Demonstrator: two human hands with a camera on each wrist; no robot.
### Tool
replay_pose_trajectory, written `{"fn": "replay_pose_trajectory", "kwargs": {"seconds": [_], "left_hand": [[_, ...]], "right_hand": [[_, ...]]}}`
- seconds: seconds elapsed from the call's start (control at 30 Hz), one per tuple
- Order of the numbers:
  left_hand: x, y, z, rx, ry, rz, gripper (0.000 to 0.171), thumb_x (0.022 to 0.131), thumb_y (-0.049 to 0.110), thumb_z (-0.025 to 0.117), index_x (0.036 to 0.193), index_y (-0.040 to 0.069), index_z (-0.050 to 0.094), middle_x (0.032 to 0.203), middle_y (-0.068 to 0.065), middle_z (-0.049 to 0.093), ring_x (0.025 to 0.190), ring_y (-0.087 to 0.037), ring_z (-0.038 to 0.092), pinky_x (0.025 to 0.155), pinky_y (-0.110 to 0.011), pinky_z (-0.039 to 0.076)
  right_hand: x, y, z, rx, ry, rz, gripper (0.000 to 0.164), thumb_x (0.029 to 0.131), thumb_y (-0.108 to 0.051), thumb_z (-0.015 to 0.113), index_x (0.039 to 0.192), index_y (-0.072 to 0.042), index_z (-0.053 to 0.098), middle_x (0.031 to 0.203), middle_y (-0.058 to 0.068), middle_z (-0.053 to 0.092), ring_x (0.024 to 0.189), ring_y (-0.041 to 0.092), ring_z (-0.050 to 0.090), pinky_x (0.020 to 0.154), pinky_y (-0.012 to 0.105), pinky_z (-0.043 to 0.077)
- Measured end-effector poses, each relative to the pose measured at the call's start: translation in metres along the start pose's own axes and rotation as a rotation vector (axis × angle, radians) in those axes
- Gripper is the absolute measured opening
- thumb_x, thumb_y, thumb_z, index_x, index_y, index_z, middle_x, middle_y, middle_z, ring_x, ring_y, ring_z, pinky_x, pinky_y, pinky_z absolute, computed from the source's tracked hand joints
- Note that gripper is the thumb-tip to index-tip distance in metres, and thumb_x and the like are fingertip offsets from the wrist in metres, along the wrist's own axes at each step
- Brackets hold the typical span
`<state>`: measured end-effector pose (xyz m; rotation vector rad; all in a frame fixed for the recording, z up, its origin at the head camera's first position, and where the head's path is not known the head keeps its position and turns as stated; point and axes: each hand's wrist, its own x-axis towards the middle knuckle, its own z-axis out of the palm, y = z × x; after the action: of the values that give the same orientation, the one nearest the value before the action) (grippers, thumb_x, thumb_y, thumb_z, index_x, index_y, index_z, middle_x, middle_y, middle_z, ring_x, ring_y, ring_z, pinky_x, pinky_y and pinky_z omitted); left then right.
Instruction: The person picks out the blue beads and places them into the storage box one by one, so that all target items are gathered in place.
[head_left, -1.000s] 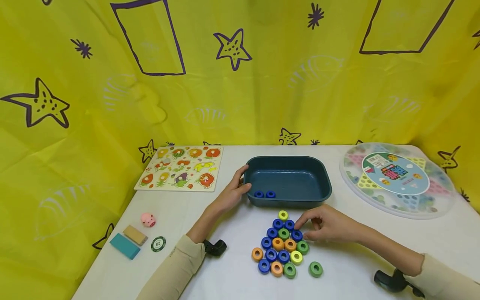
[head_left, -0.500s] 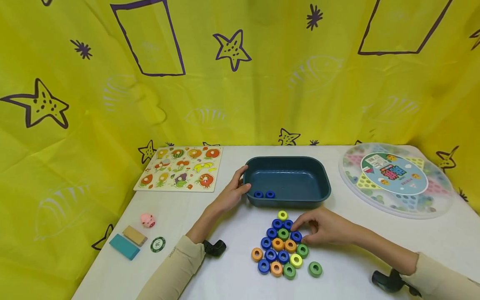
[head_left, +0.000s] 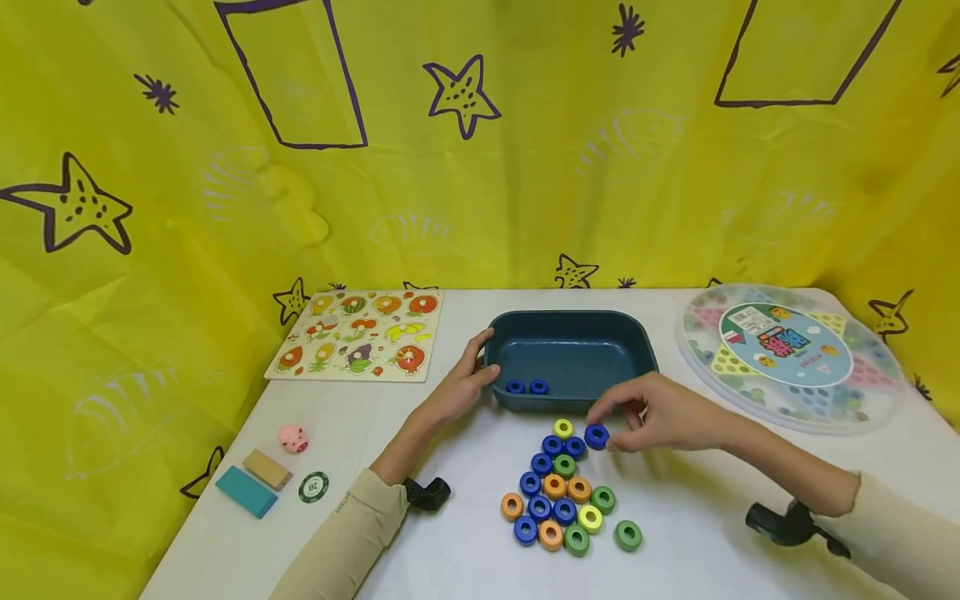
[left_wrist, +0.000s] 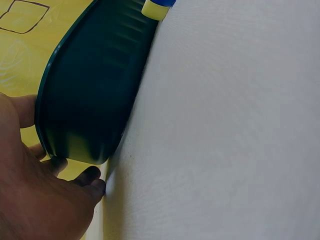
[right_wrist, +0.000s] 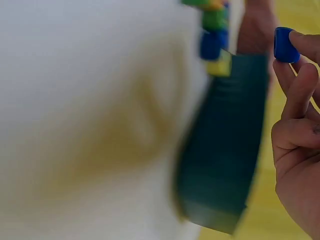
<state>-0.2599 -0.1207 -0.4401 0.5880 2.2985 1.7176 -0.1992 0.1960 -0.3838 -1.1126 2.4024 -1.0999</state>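
My right hand (head_left: 660, 412) pinches a blue ring (head_left: 597, 437) between thumb and forefinger, raised above the table just in front of the tray; the right wrist view shows this blue ring (right_wrist: 286, 45) in the fingertips. At the left end of the dark teal tray (head_left: 577, 403), my left hand (head_left: 459, 385) grips its wall, thumb at the front corner. Two blue rings (head_left: 538, 387) lie inside the tray at its front left. Before the tray several blue, orange, green and yellow rings (head_left: 555, 487) sit in a rough triangle, with one green ring (head_left: 628, 536) apart at the right.
A fruit puzzle board (head_left: 360, 337) lies at the back left, a round board-game case (head_left: 795, 358) at the back right. Nearer on the left are a pink pig toy (head_left: 293, 439), a tan block (head_left: 267, 470), a teal block (head_left: 246, 491) and a 20 chip (head_left: 313, 487).
My right hand has picked the blue ring out of the triangle's right side and lifted it toward the tray. My left hand stays on the tray.
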Motion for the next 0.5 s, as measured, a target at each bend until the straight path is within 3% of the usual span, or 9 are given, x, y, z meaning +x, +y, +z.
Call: {"fn": "replay_pose_trajectory", "kwargs": {"seconds": [0.13,0.23,0.37,0.5], "left_hand": [[0.000,0.000,-0.003,-0.007,0.005,-0.006,0.058,0.098,0.021,0.046,0.148,0.026,0.018,0.152,0.003,0.015,0.135,-0.024,0.023,0.106,-0.041,0.023],[-0.001,-0.001,-0.004,-0.008,-0.008,-0.001,0.058,0.099,0.021,0.045,0.149,0.025,0.015,0.153,0.001,0.013,0.136,-0.025,0.021,0.106,-0.043,0.023],[-0.001,0.002,-0.005,-0.013,-0.041,-0.001,0.059,0.099,0.019,0.044,0.149,0.020,0.012,0.154,-0.002,0.010,0.136,-0.028,0.019,0.107,-0.044,0.021],[-0.007,0.018,-0.005,0.002,-0.067,-0.012,0.060,0.099,0.016,0.043,0.149,0.015,0.011,0.154,-0.005,0.008,0.137,-0.030,0.016,0.107,-0.044,0.020]], "right_hand": [[0.022,-0.002,-0.026,-0.023,0.049,-0.067,0.026,0.080,-0.026,0.074,0.105,-0.026,0.068,0.060,-0.004,0.052,0.050,0.009,0.044,0.044,0.024,0.037],[0.042,0.007,-0.036,-0.031,0.057,-0.055,0.027,0.080,-0.028,0.074,0.105,-0.026,0.068,0.062,-0.003,0.053,0.050,0.011,0.044,0.045,0.025,0.036],[0.063,0.030,-0.037,-0.038,0.034,-0.022,0.026,0.079,-0.028,0.075,0.104,-0.025,0.068,0.078,-0.005,0.062,0.050,0.011,0.043,0.045,0.024,0.036],[0.076,0.050,-0.032,-0.059,-0.022,-0.010,0.025,0.079,-0.026,0.075,0.103,-0.023,0.069,0.094,-0.008,0.066,0.049,0.009,0.042,0.045,0.023,0.036]]}}
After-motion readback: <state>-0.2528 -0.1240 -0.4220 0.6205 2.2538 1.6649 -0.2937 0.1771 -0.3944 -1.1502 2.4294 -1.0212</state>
